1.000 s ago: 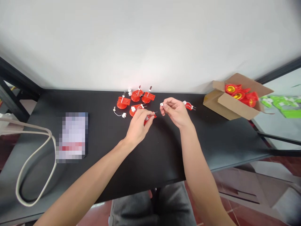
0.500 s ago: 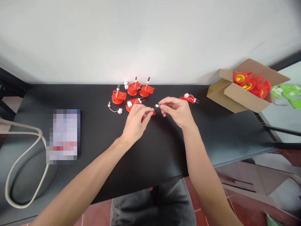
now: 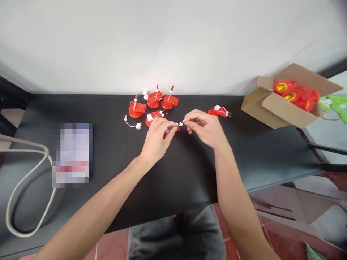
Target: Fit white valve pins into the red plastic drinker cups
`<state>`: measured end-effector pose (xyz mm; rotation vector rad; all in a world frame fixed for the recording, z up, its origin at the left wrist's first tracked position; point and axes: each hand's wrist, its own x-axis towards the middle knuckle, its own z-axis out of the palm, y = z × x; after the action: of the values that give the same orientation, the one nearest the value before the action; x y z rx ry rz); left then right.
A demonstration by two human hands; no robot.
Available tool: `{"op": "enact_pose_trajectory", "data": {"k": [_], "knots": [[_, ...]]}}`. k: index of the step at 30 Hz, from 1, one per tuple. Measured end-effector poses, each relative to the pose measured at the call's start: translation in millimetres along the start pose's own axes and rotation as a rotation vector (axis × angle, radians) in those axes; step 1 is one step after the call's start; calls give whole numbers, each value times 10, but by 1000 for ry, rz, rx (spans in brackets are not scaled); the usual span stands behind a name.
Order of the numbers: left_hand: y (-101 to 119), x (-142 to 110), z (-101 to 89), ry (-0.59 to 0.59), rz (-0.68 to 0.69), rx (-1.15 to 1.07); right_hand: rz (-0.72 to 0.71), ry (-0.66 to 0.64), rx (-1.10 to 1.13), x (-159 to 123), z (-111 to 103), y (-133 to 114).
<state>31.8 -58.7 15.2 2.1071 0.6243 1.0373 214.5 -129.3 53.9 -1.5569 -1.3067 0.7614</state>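
My left hand (image 3: 158, 139) is closed in a pinch at the thin end of a small piece. Opposite it, my right hand (image 3: 202, 126) pinches a small white connector (image 3: 181, 124), which sits between the fingertips of both hands. Just under my left fingers lies a red plastic plug part (image 3: 175, 128), mostly hidden. Beside that hand rests a red plug housing (image 3: 154, 117) with white wiring and thin metal pins. Behind are three red housings, one of them a red round-based housing (image 3: 137, 109) with an upright metal blade. A white wire with connectors (image 3: 131, 124) lies left of them.
Right of my hands lies another red plug housing (image 3: 219, 111) with pins. A cardboard box (image 3: 260, 108) of red and yellow parts stands at the right, green pieces (image 3: 336, 106) beyond it. Leftward are a blurred-out box (image 3: 74, 151) and a pale looped cable (image 3: 16, 187).
My fingertips have come closer together, and the white connector now sits right between them. The whole view has shifted slightly.
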Motion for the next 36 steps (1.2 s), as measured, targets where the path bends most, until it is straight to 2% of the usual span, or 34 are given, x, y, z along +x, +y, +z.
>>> {"op": "enact_pose_trajectory", "data": {"k": [15,36], "knots": [[-12,-2,5,-19,-7,11,-64,-22,-101,-46,15,-84],[-16,-17,24,-22,-17,-19,-19,-4,-98,-25,9,-30]]}}
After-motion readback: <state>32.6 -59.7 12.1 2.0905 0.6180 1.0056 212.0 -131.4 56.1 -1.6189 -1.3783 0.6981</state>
